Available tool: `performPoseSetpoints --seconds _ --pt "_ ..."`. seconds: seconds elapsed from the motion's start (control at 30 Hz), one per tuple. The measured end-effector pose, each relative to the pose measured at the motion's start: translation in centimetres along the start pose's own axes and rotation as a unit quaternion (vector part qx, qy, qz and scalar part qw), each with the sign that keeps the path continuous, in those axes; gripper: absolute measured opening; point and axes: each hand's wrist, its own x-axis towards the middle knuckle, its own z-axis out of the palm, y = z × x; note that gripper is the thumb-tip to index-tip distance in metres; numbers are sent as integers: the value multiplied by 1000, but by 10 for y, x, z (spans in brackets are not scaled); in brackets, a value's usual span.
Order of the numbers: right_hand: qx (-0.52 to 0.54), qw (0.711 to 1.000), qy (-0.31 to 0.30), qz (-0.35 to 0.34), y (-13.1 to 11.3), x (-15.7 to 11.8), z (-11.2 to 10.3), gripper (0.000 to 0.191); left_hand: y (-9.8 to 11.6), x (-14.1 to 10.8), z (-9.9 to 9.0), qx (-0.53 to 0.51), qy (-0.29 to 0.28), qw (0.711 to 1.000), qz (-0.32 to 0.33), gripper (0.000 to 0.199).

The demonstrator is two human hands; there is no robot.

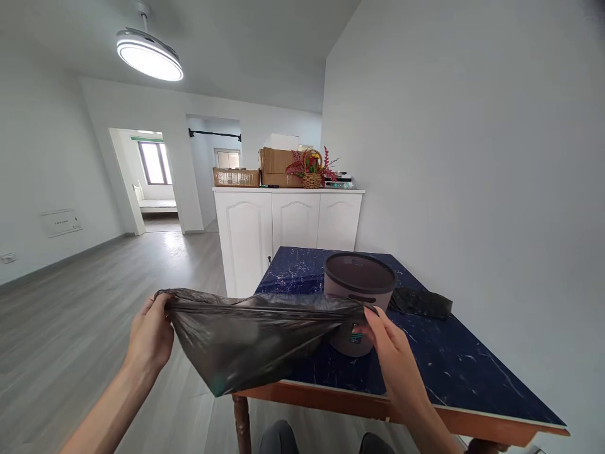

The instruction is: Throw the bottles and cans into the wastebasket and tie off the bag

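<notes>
A thin black plastic bag [255, 340] is stretched wide between my two hands, its top edge pulled nearly straight. My left hand [154, 328] pinches the bag's left corner, out past the table's left edge. At the right corner, my right hand [385, 334] grips the bag in front of the bin. The round brownish-grey bin [362, 277] stands upright on the blue marbled table [454, 359], its dark rim upward and its lower left part hidden behind the bag. Another folded black bag [423, 303] lies on the table to the right of the bin.
Behind the table stands a white cabinet [246, 236] bearing cardboard boxes [278, 165] and a basket of flowers [312, 180]. A wall [472, 189] runs along the table's right side. My knees show below the table's front edge.
</notes>
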Motion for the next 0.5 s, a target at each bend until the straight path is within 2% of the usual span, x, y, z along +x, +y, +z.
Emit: performPoseSetpoints --seconds 0.1,0.17,0.2,0.27,0.33,0.4,0.5 --pt "32 999 15 -18 10 -11 -5 43 3 -13 -2 -13 -18 994 -111 20" --pt "77 997 -4 -8 12 -12 -6 46 5 -20 1 -36 -25 984 -174 24" --pt "108 994 -23 -3 13 -11 -6 47 6 -24 3 -52 -26 980 -190 20" --pt "173 983 -68 4 12 -7 -4 45 9 -31 9 -94 -34 975 -201 13" --pt "222 970 -102 10 9 -1 -1 44 13 -38 16 -140 -58 969 -196 26" --pt "255 960 -119 10 6 5 3 42 19 -43 22 -171 -89 963 -187 33" --pt "285 950 -126 -8 -2 13 9 40 27 -50 32 -167 -120 961 -183 33"
